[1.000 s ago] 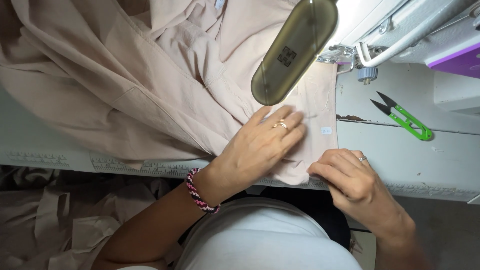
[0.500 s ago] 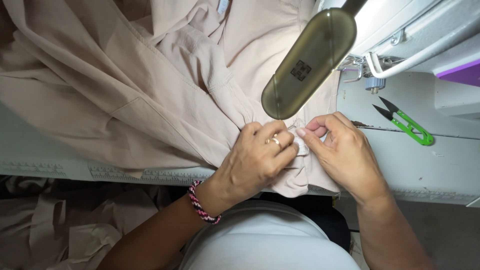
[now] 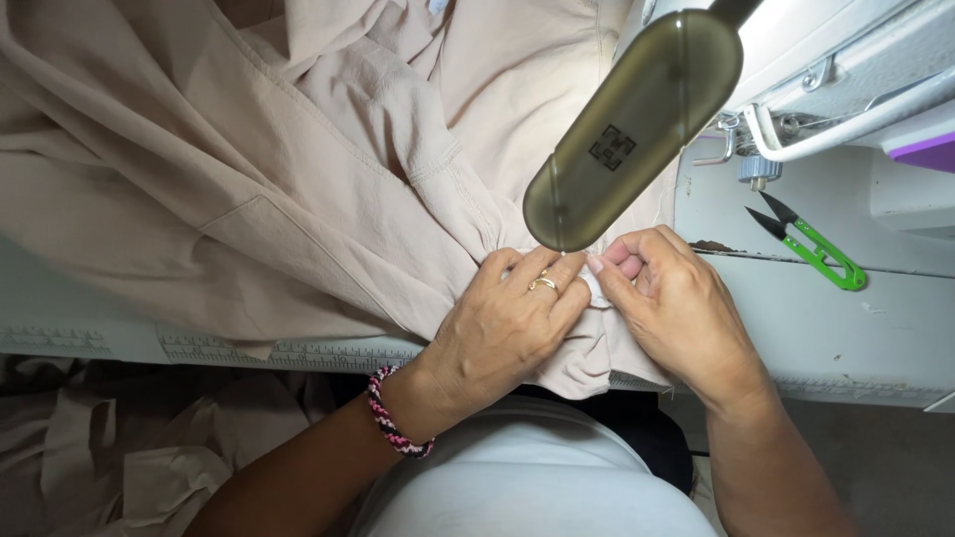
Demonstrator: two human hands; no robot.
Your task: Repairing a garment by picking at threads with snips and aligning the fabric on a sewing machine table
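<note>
Beige fabric (image 3: 298,189): a large, heaped garment piece spread over the grey table (image 3: 846,338), its near edge bunched at the table front and hanging a little over it. Left hand (image 3: 502,323): closed on the bunched edge, fingers curled down into the folds; a gold ring (image 3: 542,284) is worn, and a pink and black beaded bracelet (image 3: 398,423) at the wrist. Right hand (image 3: 671,303): set just beside the left, thumb and forefinger pinched on a small white tab of the fabric between the two hands. Lamp head (image 3: 637,124): olive, oblong, with a square black mark on its face, held just above the hands. Snips (image 3: 811,244): green-handled, black-bladed, lying on the table to the right, well apart from the hands. Ruler strip (image 3: 199,348): printed along the table front. Sewing machine (image 3: 856,80): white, at upper right.
</note>
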